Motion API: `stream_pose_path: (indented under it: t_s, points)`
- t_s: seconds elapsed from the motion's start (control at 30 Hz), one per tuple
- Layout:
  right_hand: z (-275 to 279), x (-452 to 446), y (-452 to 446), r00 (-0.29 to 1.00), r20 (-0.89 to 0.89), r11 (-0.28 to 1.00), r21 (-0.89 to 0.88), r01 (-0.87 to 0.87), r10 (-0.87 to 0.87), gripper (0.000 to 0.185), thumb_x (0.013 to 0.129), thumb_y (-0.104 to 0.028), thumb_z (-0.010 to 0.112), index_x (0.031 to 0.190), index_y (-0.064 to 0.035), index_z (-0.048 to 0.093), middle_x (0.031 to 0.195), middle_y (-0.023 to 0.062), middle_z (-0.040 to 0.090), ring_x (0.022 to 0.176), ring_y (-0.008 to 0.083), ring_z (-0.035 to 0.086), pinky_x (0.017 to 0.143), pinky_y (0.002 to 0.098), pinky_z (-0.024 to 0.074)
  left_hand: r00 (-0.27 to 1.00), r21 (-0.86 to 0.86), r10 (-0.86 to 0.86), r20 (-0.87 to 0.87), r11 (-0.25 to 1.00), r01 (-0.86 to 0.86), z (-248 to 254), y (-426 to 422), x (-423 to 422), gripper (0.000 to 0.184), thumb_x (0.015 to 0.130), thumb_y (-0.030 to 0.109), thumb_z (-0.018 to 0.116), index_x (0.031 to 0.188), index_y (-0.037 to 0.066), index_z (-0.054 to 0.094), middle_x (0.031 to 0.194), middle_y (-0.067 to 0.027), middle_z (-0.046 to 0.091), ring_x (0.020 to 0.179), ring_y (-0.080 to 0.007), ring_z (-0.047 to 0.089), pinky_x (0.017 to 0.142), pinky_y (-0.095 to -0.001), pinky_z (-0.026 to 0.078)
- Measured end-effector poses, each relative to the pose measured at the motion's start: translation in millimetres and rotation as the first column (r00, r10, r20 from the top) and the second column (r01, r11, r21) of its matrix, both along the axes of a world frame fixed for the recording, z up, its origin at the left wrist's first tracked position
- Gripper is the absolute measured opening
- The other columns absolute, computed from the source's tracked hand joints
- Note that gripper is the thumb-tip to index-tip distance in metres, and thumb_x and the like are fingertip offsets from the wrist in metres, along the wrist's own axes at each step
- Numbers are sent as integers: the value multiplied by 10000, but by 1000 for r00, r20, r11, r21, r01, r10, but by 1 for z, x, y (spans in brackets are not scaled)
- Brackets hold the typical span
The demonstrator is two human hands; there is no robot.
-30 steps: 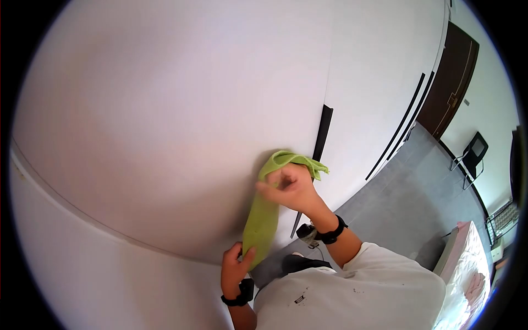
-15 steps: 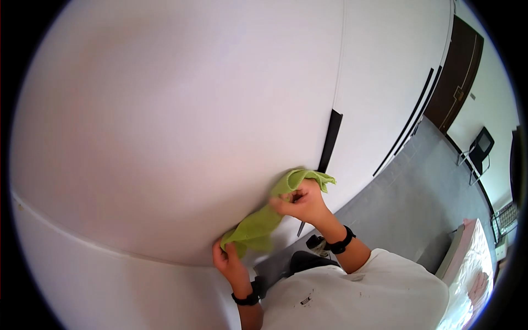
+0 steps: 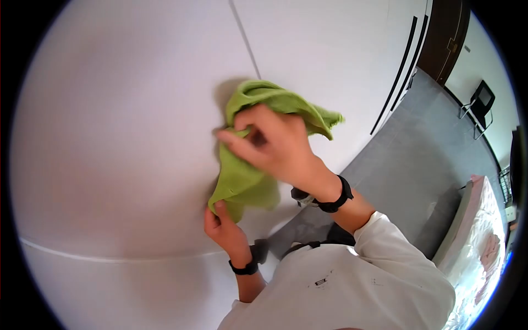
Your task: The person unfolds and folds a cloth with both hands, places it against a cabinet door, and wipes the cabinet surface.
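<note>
A green cloth [image 3: 242,176] hangs between my two hands, close against the white cabinet front [image 3: 137,137]. My right hand [image 3: 275,143] grips the upper part of the cloth, fingers curled, with a loose end sticking out to the right. Lower and to the left, my left hand [image 3: 226,231] pinches the bottom corner between thumb and fingers. Both wrists wear black bands. The black handle near the cloth is hidden behind it and my right hand.
Long black handles [image 3: 399,77] run along the cabinet further right. Beyond are a dark door [image 3: 444,38], a black chair [image 3: 482,104] on the grey floor [image 3: 401,148], and a bed or mattress with a shiny cover [image 3: 473,247] at the lower right.
My right hand has moved up and left with the cloth, now covering the black handle. My left hand has risen with the lower corner and drawn left. The view has shifted.
</note>
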State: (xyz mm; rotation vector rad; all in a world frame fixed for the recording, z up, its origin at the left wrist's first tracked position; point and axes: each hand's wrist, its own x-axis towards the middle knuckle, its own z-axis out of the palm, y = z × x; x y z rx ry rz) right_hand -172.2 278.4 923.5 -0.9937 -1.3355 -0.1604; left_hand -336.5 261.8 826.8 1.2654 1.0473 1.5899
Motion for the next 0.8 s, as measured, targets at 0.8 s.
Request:
stream_pose_path:
  t_s: [0.8]
  points:
    - [-120,218,1,921,-353,985,22,-169,166,252,733,-58,757,761,-62,507,674,27,627,577,72,593,499,210,474,903,-173,-321,-285,944,281,-10,-36,173,270,979,271,467,984,9,533,881,-15,558,786,-73,488,711,-232,425]
